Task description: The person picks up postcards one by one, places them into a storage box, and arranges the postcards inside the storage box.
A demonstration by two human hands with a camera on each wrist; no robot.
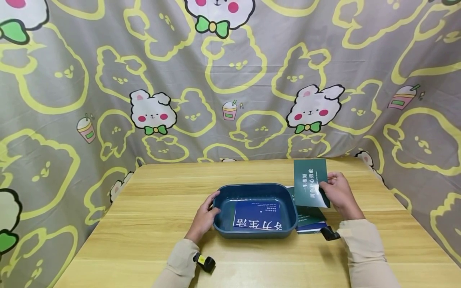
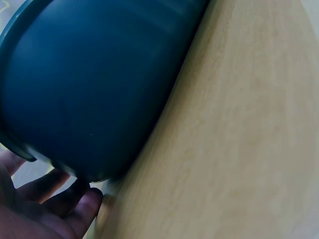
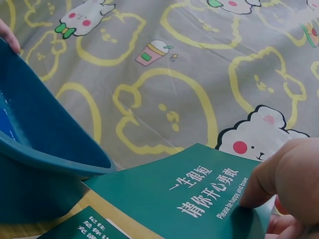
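A dark teal rectangular basin (image 1: 255, 234) stands on the table, with a blue card (image 1: 257, 214) bearing white characters lying inside. My left hand (image 1: 202, 218) holds the basin's left end, thumb over the rim and fingers against the outer wall, as the left wrist view also shows. Just right of the basin, my right hand (image 1: 340, 196) pinches a green card (image 3: 199, 194) with white lettering by its right edge, held up off the table. Beneath it, several green and blue cards (image 1: 311, 216) lie loosely overlapped on the table, partly hidden by the raised card.
The wood-grain table (image 1: 144, 224) spreads around the basin on all sides. A grey curtain (image 1: 248, 132) with yellow outlines and white rabbit faces hangs behind and along both sides. Black camera mounts (image 1: 206, 263) sit on both wrists.
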